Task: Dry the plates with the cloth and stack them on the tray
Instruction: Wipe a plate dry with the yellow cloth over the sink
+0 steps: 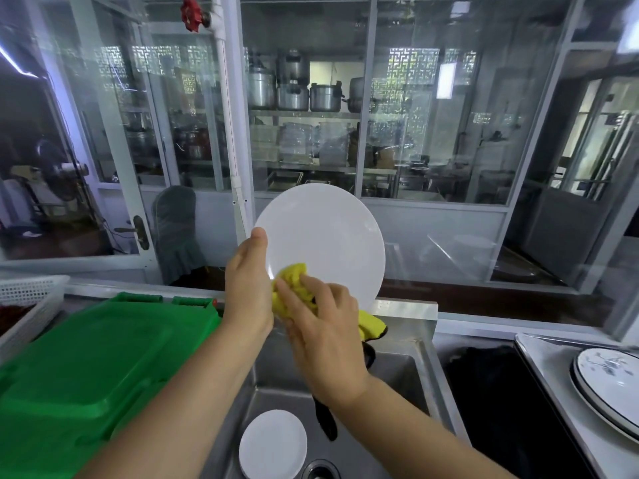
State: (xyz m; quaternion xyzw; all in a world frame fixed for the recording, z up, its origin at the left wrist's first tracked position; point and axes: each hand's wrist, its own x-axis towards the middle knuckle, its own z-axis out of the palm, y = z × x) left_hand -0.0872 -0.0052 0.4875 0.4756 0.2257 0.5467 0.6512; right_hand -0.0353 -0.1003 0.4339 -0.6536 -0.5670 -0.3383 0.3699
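The white plate was held up on edge above the sink, face tilted toward the person, leaning a little right. The left hand clamped its left rim, thumb on the face side, fingers hidden behind. The right hand pressed the bunched yellow cloth against the lower-left part of the face, fingers curled over the cloth, just beside the left hand. The cloth's tail hung down to the right, below the plate. Most of the face lay up and right of the cloth, so the wipe would probably go that way.

A second small white plate lay flat in the sink basin, near. The green tray sat on the worktop at left, on the left hand's side, so that hand was nearer for stacking. Patterned plates were stacked at far right.
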